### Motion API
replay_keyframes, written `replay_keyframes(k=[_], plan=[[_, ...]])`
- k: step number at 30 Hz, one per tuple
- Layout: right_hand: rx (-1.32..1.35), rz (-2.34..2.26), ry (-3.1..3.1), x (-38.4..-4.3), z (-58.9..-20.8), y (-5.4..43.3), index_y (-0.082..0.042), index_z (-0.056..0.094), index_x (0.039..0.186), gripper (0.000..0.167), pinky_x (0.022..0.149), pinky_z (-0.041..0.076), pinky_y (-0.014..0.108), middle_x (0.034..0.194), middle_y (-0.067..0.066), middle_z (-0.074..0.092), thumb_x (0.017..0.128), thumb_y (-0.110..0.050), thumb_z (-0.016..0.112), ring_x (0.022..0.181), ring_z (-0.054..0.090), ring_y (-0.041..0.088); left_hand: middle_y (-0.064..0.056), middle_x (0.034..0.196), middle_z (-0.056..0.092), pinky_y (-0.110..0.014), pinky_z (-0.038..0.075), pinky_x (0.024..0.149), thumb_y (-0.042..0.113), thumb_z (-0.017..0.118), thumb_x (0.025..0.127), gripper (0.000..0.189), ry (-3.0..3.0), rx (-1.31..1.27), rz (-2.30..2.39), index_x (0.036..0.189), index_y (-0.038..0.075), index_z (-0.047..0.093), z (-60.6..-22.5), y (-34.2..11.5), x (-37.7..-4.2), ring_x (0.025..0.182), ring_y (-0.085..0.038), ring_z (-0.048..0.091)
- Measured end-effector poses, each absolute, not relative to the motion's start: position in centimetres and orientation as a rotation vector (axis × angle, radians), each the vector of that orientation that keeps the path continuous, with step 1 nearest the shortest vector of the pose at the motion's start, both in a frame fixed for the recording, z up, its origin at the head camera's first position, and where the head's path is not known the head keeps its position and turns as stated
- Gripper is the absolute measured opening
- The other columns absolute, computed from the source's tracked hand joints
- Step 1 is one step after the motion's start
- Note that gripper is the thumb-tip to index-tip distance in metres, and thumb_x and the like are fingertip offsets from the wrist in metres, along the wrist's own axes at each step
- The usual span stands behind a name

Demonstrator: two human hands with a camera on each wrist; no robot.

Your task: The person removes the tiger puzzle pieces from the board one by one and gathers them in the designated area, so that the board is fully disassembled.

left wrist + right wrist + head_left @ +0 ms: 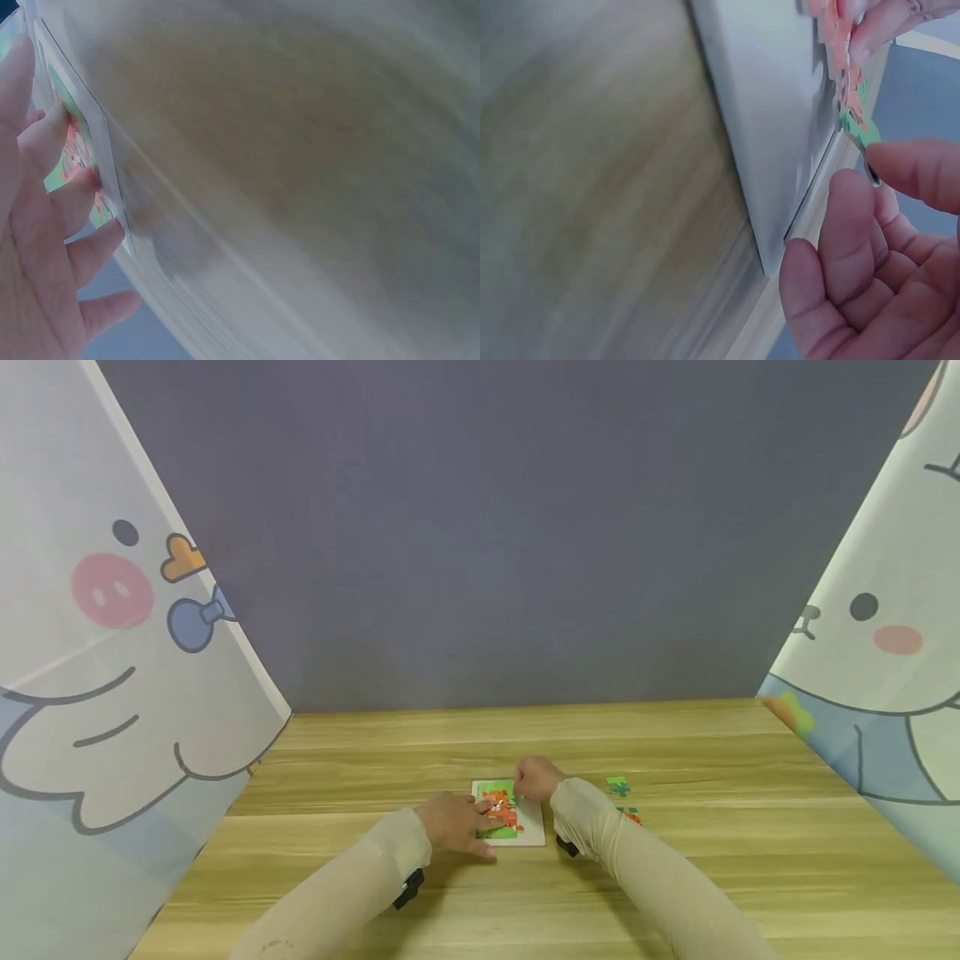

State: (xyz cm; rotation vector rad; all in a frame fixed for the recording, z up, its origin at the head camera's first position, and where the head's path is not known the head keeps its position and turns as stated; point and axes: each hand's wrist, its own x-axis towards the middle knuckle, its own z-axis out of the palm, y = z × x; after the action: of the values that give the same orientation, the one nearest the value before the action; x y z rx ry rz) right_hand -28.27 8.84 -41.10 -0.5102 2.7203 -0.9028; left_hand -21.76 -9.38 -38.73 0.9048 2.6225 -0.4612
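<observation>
A partly assembled jigsaw puzzle (pixel 495 789) with an orange animal on green lies on a white puzzle board (pixel 532 828) on the table. My left hand (pixel 453 822) reaches over its left side with fingers spread, fingertips resting on the picture; the left wrist view shows the fingers nearly straight. At the board's upper right, my right hand (pixel 536 778) is bent in with its fingers curled. The right wrist view shows thumb and finger pinching a green puzzle piece (pixel 864 136) at the edge of the assembled part. The far side of that piece is hidden.
Right of the board lie loose green puzzle pieces (pixel 618 787) and, nearer, green and orange pieces (pixel 632 815). The wooden table (pixel 360 760) meets a dark grey panel (pixel 480 568) at the back. Cartoon-printed panels stand at the left (pixel 97 710) and right.
</observation>
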Motion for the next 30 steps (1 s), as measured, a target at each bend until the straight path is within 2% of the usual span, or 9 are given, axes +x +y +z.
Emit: replay_keyframes(k=[9,14,17,21,24,30], plan=[[-0.512,-0.95,2.67,-28.0,-40.6,8.8,-0.008,0.06,0.064,0.026,0.05,0.037,0.023,0.047,-0.003,0.044,0.088,0.003,0.061,0.045,0.038,0.01,0.008,0.157,0.038,-0.037,0.047,0.103,0.068,0.05,0.091,0.065,2.644,0.919,-0.451,0.15,0.041,0.043,-39.0,-9.4,-21.8,0.139,-0.019,0.044],[-0.564,-0.909,2.676,-27.8,-40.5,8.5,-0.012,0.051,0.056,0.036,0.049,0.034,0.022,0.045,-0.004,0.04,0.087,0.004,0.061,0.043,0.034,0.009,0.01,0.157,0.038,-0.038,0.046,0.105,0.067,0.056,0.09,0.065,2.649,0.883,-0.417,0.149,0.041,0.045,-38.9,-9.4,-21.7,0.141,-0.016,0.042],[-0.602,-0.856,2.68,-27.5,-40.3,8.2,-0.013,0.05,0.058,0.036,0.049,0.033,0.022,0.052,-0.003,0.044,0.087,0.004,0.062,0.047,0.035,0.009,0.011,0.157,0.037,-0.038,0.046,0.105,0.065,0.059,0.09,0.065,2.645,0.866,-0.404,0.149,0.042,0.045,-38.8,-9.4,-21.6,0.142,-0.016,0.04],[-0.617,-0.831,2.695,-27.2,-40.1,8.0,-0.007,0.059,0.07,0.02,0.053,0.037,0.023,0.069,0.0,0.055,0.086,0.002,0.065,0.056,0.042,0.011,0.012,0.158,0.036,-0.036,0.047,0.103,0.065,0.059,0.09,0.066,2.636,0.855,-0.43,0.149,0.044,0.043,-38.7,-9.2,-21.5,0.143,-0.015,0.039],[-0.606,-0.85,2.711,-27.3,-40.4,8.2,-0.007,0.062,0.075,0.015,0.055,0.039,0.024,0.073,0.0,0.057,0.088,-0.001,0.067,0.058,0.045,0.011,0.013,0.158,0.035,-0.034,0.049,0.101,0.067,0.058,0.089,0.067,2.631,0.856,-0.475,0.15,0.045,0.041,-38.7,-9.1,-21.5,0.143,-0.015,0.038],[-0.603,-0.976,2.682,-27.8,-40.8,9.3,-0.015,0.044,0.061,0.039,0.051,0.031,0.023,0.055,-0.004,0.042,0.091,-0.004,0.067,0.05,0.035,0.009,0.014,0.159,0.032,-0.035,0.05,0.098,0.068,0.056,0.09,0.067,2.63,0.855,-0.511,0.151,0.047,0.038,-38.9,-9.2,-21.7,0.142,-0.015,0.039]])
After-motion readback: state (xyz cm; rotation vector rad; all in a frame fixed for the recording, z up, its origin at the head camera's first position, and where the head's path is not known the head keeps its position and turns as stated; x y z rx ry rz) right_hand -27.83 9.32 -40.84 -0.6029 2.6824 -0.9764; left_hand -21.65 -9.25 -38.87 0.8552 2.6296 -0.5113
